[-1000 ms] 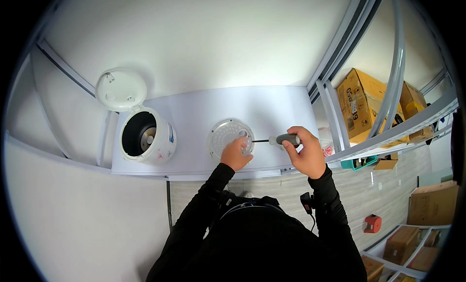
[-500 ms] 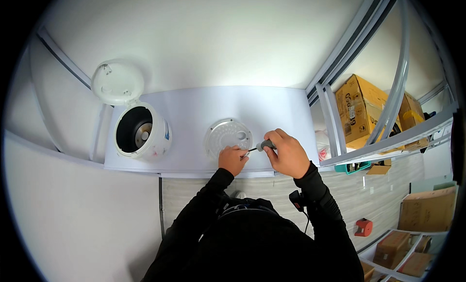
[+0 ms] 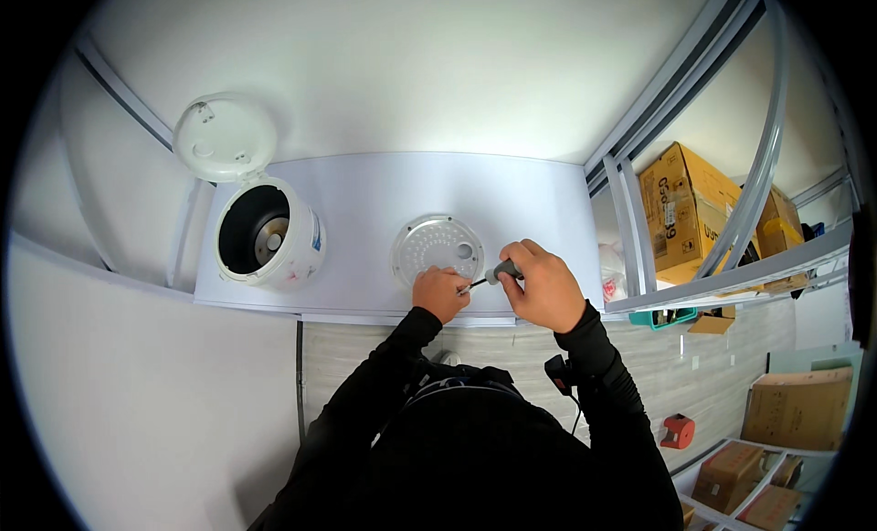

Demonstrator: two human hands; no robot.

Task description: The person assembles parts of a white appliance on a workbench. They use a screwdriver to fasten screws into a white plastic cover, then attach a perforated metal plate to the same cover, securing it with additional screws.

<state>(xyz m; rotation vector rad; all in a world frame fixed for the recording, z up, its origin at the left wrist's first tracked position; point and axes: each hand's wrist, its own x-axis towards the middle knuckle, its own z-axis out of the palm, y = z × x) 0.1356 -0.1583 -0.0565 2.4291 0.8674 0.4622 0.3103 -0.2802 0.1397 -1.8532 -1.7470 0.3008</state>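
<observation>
A round grey inner lid plate (image 3: 437,246) with small holes lies flat on the white table (image 3: 384,193). My left hand (image 3: 440,292) rests on its near edge, fingers curled over the rim. My right hand (image 3: 543,284) is closed around a grey-handled screwdriver (image 3: 493,273), whose thin shaft points left toward my left hand's fingers. At the table's left end stands a white rice cooker (image 3: 265,238) with its lid (image 3: 224,136) swung open and the dark inside showing.
A grey metal shelving frame (image 3: 639,220) stands to the right, holding cardboard boxes (image 3: 685,211). More boxes (image 3: 795,408) and a small red object (image 3: 678,430) sit on the wooden floor at lower right. White walls surround the table.
My right hand has carried the screwdriver leftward, from well right of the plate to close beside my left hand. My left hand stays on the plate's near edge.
</observation>
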